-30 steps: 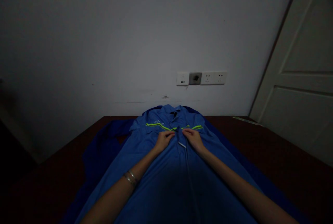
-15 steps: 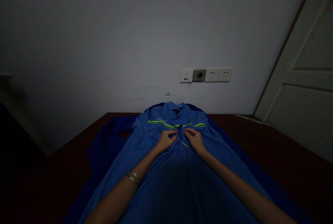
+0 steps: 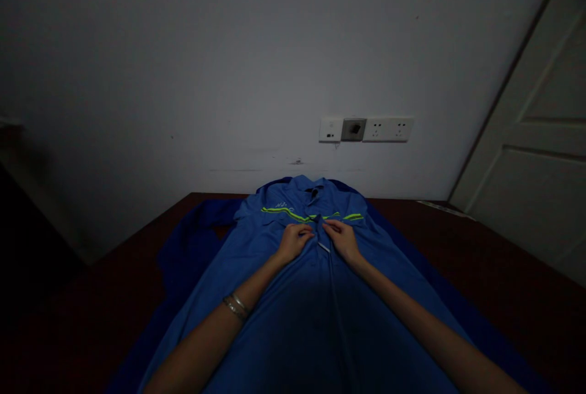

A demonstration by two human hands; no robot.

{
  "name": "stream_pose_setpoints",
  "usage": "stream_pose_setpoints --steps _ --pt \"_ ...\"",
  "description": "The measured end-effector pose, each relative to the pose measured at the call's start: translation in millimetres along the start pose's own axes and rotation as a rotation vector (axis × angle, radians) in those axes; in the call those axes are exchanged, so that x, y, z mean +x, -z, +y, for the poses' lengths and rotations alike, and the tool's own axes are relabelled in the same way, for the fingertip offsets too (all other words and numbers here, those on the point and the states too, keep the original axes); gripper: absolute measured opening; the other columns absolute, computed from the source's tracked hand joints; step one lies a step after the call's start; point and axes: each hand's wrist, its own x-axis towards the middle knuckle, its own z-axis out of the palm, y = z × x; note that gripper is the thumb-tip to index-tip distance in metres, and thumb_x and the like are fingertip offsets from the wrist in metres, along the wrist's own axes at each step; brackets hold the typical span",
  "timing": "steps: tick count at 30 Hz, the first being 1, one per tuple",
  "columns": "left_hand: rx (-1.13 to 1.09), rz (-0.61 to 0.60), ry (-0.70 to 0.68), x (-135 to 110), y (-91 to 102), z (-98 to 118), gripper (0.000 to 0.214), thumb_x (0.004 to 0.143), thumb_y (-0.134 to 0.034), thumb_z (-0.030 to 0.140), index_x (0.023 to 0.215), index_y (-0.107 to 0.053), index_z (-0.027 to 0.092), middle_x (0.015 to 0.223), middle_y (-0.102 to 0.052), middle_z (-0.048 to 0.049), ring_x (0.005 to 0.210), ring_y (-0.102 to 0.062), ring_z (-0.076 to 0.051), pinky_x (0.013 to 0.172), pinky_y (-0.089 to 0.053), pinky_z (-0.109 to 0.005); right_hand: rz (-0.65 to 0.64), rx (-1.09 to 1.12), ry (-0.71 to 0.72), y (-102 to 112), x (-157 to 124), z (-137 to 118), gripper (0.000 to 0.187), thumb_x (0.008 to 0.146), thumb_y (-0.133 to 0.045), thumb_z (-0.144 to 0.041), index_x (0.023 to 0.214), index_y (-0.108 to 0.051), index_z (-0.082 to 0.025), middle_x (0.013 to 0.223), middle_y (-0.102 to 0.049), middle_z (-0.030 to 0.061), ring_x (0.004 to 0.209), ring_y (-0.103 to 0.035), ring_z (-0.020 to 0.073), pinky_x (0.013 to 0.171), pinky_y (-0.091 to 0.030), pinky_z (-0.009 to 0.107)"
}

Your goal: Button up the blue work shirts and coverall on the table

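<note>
A blue work jacket with darker blue sleeves lies front up, its collar toward the wall. Yellow-green stripes cross its chest, with pale lettering above them on the left. My left hand pinches the cloth just left of the front opening, below the stripes. On the other side of the opening, my right hand pinches the front edge between thumb and fingers. A short white strip shows on the cloth between the hands. Whatever small part lies under the fingertips is too dark to make out.
The jacket rests on a dark red-brown table that meets a pale wall. A row of wall sockets is above the table's far edge. At the right stands a white panelled door. The light is dim.
The view has shifted slightly. Both hands stay at the jacket's front opening, with the left fingers moved a little against the cloth.
</note>
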Motion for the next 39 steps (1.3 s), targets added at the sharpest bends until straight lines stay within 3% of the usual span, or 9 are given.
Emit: stream_pose_setpoints --steps 9,14,23,39 --pt "0.069 0.01 -0.083 -3.5 -1.2 2.9 0.016 0.077 -0.051 0.017 0.089 -0.063 0.017 0.092 -0.066 -0.0042 0.087 -0.059 -0.016 0.081 -0.043 -0.029 -0.077 -0.104 0.023 -1.1 -4.8 -6.1 0.025 0.064 -0.056 -0.027 0.081 -0.066 -0.012 0.082 -0.068 0.0092 0.078 -0.062 0.0207 0.076 -0.046 0.033" --pt "0.074 -0.034 -0.096 -6.2 0.3 7.2 0.02 0.079 -0.049 0.02 0.099 -0.052 0.017 0.078 -0.066 -0.0018 0.08 -0.059 -0.016 0.08 -0.04 -0.029 -0.132 -0.124 -0.004 0.1 -5.4 -6.3 0.026 0.063 -0.053 -0.022 0.082 -0.066 -0.011 0.081 -0.068 0.0083 0.075 -0.062 0.0196 0.072 -0.047 0.031" --pt "0.053 -0.08 -0.146 -6.9 -2.2 6.6 0.014 0.079 -0.046 0.014 0.092 -0.045 0.017 0.084 -0.062 -0.0042 0.083 -0.057 -0.016 0.077 -0.039 -0.027 -0.126 -0.099 -0.059 2.1 -3.8 -6.3 0.028 0.06 -0.052 -0.021 0.082 -0.066 -0.011 0.076 -0.068 0.0072 0.07 -0.062 0.0186 0.068 -0.047 0.03" --pt "0.128 -0.06 -0.126 -8.4 -0.8 11.6 0.009 0.079 -0.045 0.016 0.087 -0.046 0.017 0.079 -0.057 -0.0038 0.077 -0.051 -0.016 0.073 -0.038 -0.028 -0.186 -0.299 0.055 6.9 -8.4 -15.7 0.029 0.065 -0.048 -0.02 0.086 -0.067 -0.014 0.085 -0.068 0.0068 0.079 -0.061 0.0196 0.077 -0.045 0.032"
